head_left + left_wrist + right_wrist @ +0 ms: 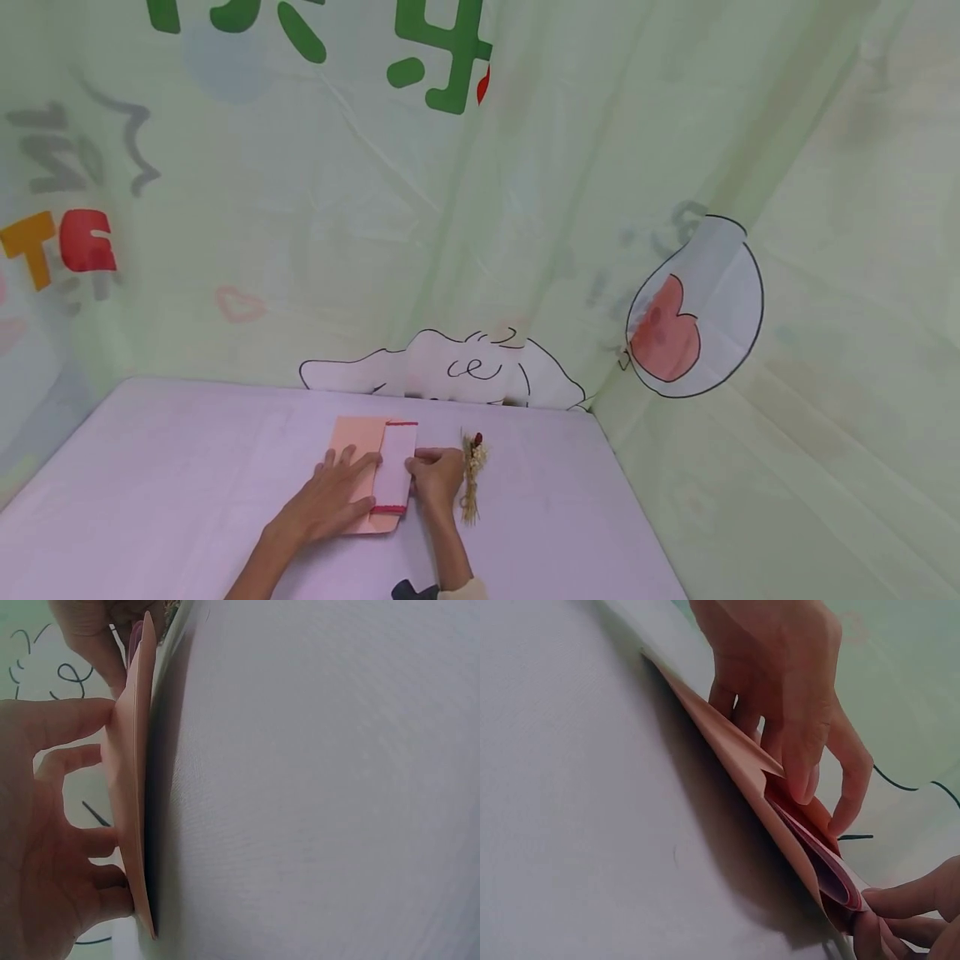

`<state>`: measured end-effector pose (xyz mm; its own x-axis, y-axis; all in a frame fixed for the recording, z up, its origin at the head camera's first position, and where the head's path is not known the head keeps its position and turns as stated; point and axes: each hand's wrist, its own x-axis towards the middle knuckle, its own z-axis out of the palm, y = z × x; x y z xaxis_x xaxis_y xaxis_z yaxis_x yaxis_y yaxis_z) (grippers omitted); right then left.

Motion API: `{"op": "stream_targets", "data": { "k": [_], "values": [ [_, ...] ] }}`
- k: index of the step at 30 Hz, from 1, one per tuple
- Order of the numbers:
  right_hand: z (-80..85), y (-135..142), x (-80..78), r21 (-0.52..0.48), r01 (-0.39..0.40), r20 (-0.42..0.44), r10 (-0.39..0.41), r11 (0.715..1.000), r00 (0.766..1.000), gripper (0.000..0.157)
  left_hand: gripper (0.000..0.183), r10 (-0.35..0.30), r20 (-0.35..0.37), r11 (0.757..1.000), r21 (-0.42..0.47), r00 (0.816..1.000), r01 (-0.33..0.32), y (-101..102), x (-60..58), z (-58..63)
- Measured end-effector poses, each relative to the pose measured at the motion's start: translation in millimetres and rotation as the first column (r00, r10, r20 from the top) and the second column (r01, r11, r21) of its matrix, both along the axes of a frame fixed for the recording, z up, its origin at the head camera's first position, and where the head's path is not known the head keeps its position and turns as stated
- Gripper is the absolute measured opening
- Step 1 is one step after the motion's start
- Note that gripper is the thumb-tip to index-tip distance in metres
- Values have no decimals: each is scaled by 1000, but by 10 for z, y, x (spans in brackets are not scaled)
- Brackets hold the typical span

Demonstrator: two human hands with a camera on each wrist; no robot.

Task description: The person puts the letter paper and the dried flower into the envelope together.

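Left hand [324,498] rests, fingers spread wide, on the peach envelope [360,432]; the right hand [438,477] pinches the folded paper [395,468].

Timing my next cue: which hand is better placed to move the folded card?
Probably right: the right hand pinches the folded card by its edge; the left hand rests on the envelope.

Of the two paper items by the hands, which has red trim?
The pale pink folded paper, pinched by the right hand: red borders its ends. The envelope under the left hand shows plain peach.
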<state>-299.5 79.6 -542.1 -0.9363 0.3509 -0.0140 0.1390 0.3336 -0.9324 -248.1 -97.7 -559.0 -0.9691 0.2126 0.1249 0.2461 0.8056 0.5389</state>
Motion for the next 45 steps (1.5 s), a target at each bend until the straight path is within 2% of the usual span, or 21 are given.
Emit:
{"op": "stream_targets", "data": {
  "k": [8, 13, 21, 27, 34, 38, 45],
  "values": [
    [-14, -75, -32, 84, 28, -49, -24, 996, 999, 11, 58, 7, 0, 1000, -4, 1000, -7, 0, -23, -17],
    [-23, -114, -37, 99, 23, -81, -14, 995, 997, 11, 58, 10, -3, 1000, -1, 1000, -10, 2, -43, -46],
    [-47, -181, -16, 136, -20, -88, 32, 991, 996, 10, 57, 4, -13, 1000, 8, 1000, -4, -1, -38, -70],
    [6, -242, 13, 184, -41, -135, 66, 982, 989, 9, 58, 9, -42, 1000, -1, 999, -9, -13, -23, -64],
    [10, -274, 28, 153, -96, -80, 109, 984, 991, 11, 59, -5, -69, 1000, -4, 998, 4, -24, -37, -78],
    [-7, -294, 14, 165, -110, -94, 126, 980, 988, 10, 61, -7, -74, 1000, 7, 997, 8, -26, -35, -70],
    [-25, -345, 23, 70, -153, -77, 158, 986, 984, 13, 62, -16, -52, 1000, 20, 999, 17, -37, -17, -62]
  ]
}}
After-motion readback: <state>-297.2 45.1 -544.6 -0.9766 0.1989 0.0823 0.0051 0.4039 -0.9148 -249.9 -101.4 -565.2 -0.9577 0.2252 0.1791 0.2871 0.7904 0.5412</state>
